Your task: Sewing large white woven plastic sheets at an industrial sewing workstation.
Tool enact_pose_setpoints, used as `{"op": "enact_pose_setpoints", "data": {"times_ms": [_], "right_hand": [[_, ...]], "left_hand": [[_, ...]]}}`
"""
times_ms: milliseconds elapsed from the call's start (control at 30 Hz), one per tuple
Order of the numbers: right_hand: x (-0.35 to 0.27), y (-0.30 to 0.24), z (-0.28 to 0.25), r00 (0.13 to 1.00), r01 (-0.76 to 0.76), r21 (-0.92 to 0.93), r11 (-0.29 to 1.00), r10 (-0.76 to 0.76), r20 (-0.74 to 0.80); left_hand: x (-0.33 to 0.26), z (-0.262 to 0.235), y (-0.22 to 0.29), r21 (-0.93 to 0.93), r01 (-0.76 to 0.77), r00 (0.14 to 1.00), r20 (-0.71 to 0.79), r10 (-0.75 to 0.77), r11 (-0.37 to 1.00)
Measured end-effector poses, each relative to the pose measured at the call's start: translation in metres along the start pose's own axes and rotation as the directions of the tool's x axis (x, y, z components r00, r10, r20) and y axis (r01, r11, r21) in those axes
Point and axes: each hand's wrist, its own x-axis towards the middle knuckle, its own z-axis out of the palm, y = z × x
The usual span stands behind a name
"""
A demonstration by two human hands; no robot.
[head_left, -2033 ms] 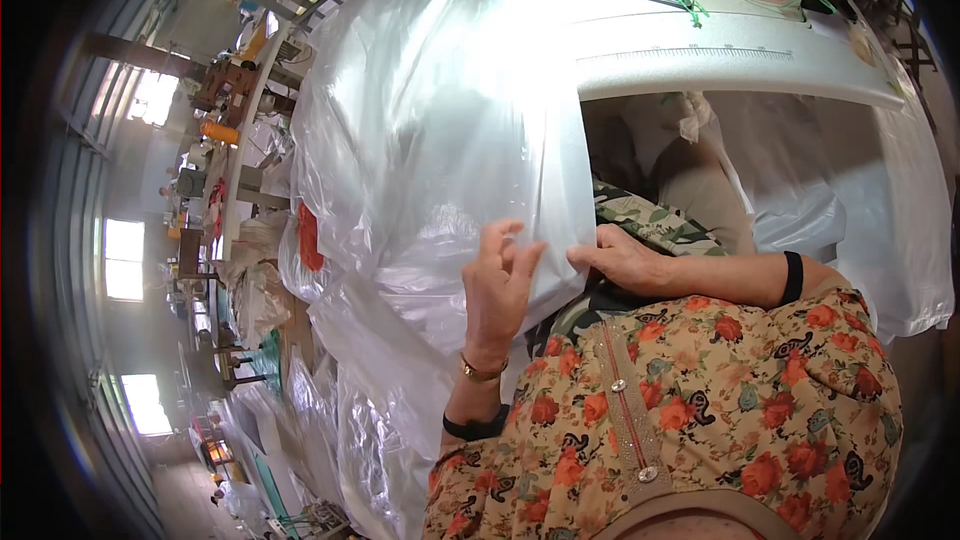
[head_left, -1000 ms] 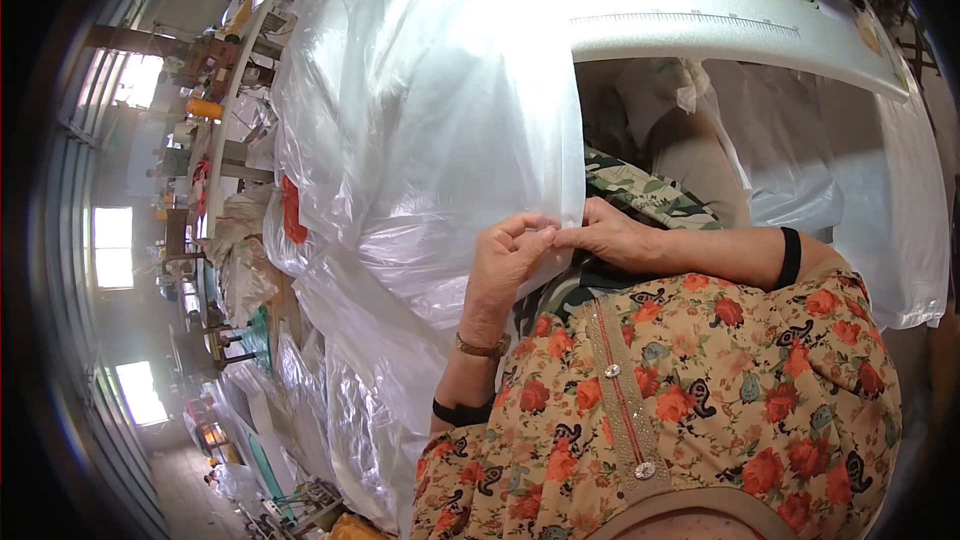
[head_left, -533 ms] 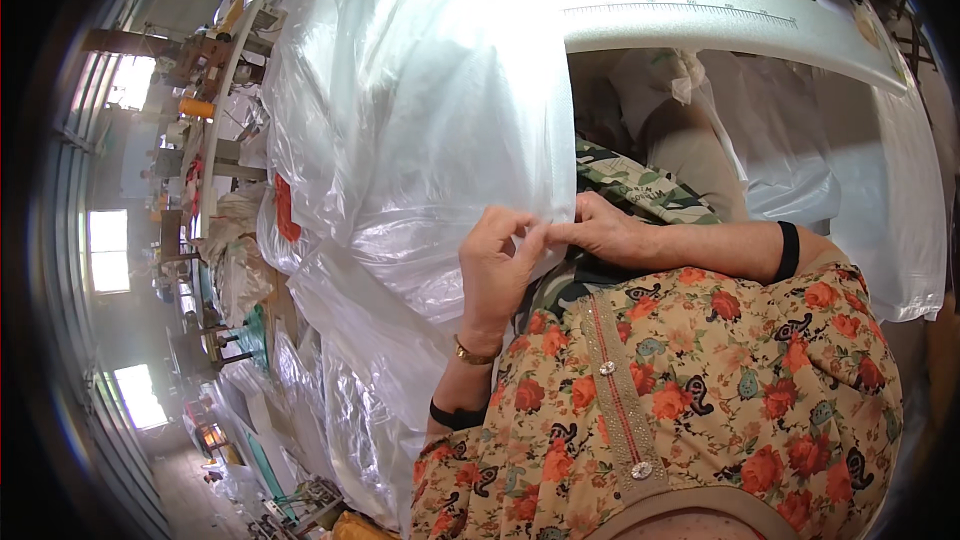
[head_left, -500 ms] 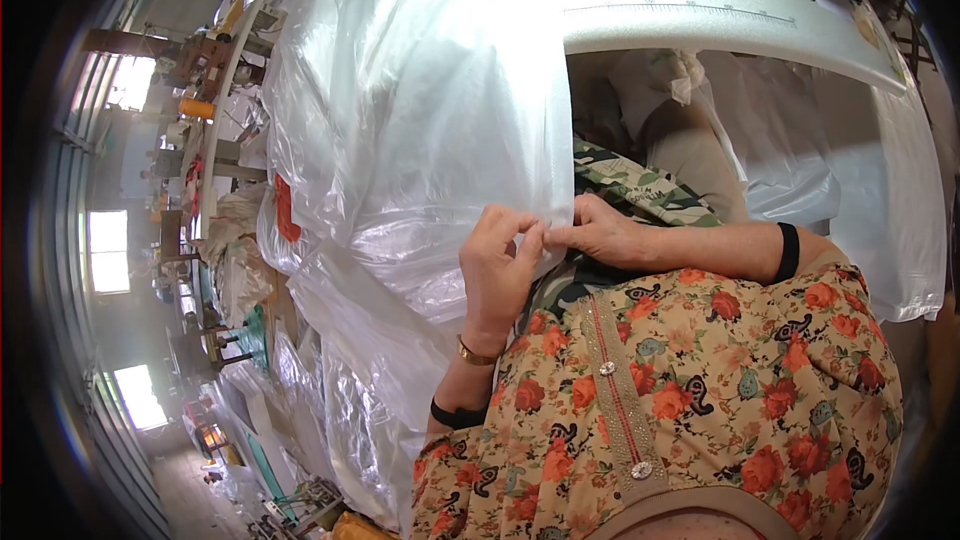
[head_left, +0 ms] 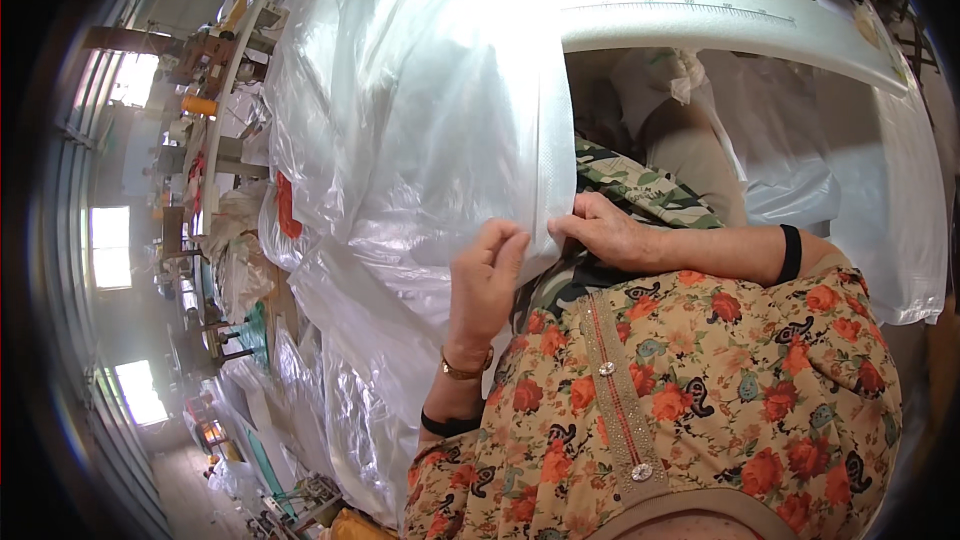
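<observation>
Both hands pinch plastic sheet (head_left: 430,130) hem: left hand (head_left: 487,275) fingers, right hand (head_left: 600,233) fingers alongside; hem runs upward.

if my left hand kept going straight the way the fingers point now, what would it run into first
Most likely the clear plastic sheet. The left hand points up the picture and already touches the sheet's woven white edge strip, near the right hand. Depth is hard to judge, but the plastic fills that line.
</observation>
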Motion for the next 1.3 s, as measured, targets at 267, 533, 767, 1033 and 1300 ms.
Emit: {"op": "enact_pose_setpoints", "data": {"times_ms": [267, 533, 767, 1033, 1300], "right_hand": [[-0.003, -0.013, 0.005, 0.997, -0.034, 0.041, 0.999, 0.037, -0.064], [0.003, -0.008, 0.007, 0.998, -0.045, 0.239, 0.97, 0.036, 0.042], [0.004, -0.006, 0.004, 0.998, -0.057, 0.344, 0.937, 0.039, 0.057], [0.001, -0.008, 0.006, 0.999, -0.048, 0.292, 0.955, 0.044, 0.019], [-0.001, -0.011, 0.006, 0.996, -0.091, 0.251, 0.964, 0.087, 0.027]], "left_hand": [[-0.003, -0.027, 0.003, -0.351, 0.268, 0.951, -0.05, -0.304, 0.897], [-0.012, 0.011, 0.013, 0.58, -0.265, 0.946, 0.004, 0.323, 0.77], [-0.02, 0.014, 0.017, 0.617, -0.366, 0.926, 0.166, 0.339, 0.697], [-0.003, 0.011, 0.008, 0.311, -0.176, 0.974, -0.082, 0.211, 0.934], [0.001, 0.002, 0.0, -0.191, 0.079, 0.992, -0.086, -0.096, 0.978]]}}
